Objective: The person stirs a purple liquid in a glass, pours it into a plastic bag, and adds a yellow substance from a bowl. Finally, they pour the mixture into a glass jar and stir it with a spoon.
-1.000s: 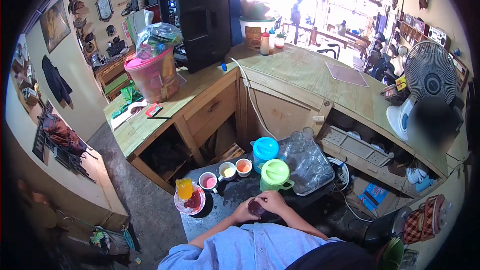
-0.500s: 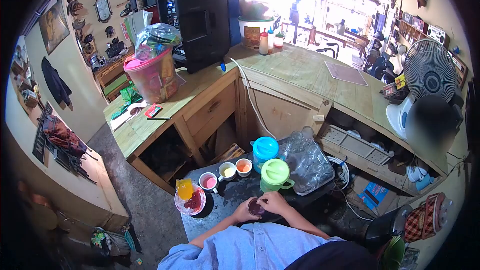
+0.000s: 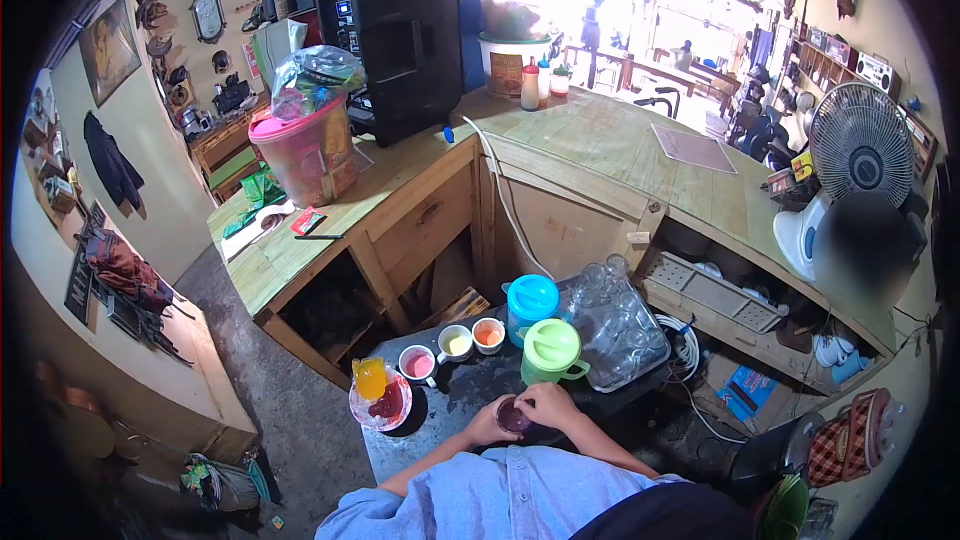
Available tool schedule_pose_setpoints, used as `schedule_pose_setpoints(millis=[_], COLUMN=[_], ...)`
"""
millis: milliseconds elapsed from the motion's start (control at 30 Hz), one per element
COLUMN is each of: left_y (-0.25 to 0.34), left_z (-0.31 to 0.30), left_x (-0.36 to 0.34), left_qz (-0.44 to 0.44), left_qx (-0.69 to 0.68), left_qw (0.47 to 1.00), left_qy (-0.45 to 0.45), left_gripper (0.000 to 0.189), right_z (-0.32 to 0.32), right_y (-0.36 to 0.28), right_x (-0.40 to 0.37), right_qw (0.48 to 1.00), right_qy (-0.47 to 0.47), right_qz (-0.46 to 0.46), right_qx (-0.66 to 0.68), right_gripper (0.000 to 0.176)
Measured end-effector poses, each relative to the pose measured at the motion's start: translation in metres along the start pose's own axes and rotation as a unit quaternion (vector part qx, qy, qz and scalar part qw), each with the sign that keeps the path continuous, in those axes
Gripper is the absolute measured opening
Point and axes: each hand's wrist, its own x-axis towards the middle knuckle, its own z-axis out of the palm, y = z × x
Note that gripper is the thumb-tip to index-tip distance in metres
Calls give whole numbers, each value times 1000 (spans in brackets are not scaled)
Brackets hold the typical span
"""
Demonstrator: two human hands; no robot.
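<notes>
My left hand (image 3: 487,424) is wrapped round a small glass (image 3: 513,417) with dark reddish contents, close to my body at the table's near edge. My right hand (image 3: 548,406) is closed over the glass's rim; whatever its fingers pinch is too small to make out. Ahead stand a green lidded pitcher (image 3: 551,348) and a blue one (image 3: 532,302). Three white cups hold pink (image 3: 418,364), pale yellow (image 3: 456,342) and orange (image 3: 488,335) contents. At the left, a bowl (image 3: 378,416) with red contents sits beside an orange-yellow container (image 3: 369,378).
A tray (image 3: 625,370) of clear glasses lies right of the pitchers. Beyond is a wooden counter (image 3: 590,145) with a black speaker (image 3: 395,50), a pink-lidded bucket (image 3: 305,155) and squeeze bottles (image 3: 528,85). A fan (image 3: 862,145) stands at the right.
</notes>
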Motion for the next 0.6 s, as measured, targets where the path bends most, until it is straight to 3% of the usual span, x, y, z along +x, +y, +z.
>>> schedule_pose_setpoints(millis=[100, 200, 300, 367, 500, 600], left_y=[6, 3, 5, 6, 10, 12], left_z=[-1, 0, 0, 0, 0, -1], left_x=[-1, 0, -2, -1, -2, -2], left_qz=[-8, 4, -33, 4, -23, -27], left_qx=[28, 2, 18, -17, -6, 2], left_qw=[999, 1000, 999, 1000, 1000, 1000], left_qy=[15, 7, 10, 5, 2, -1], left_gripper=[84, 85, 84, 84, 83, 83], right_z=[0, -2, 0, 2, -1, -3], right_y=[-2, -4, 1, 1, 0, -2], right_x=[1, 3, 2, 3, 3, 3], right_qw=[998, 996, 999, 996, 1000, 999], right_qy=[-39, 32, -41, 10, 10, -44], right_qz=[22, 27, 19, 21, 8, 20], right_qx=[34, 77, -1, 89, 24, 24], right_gripper=[18, 17, 18, 18, 18, 18])
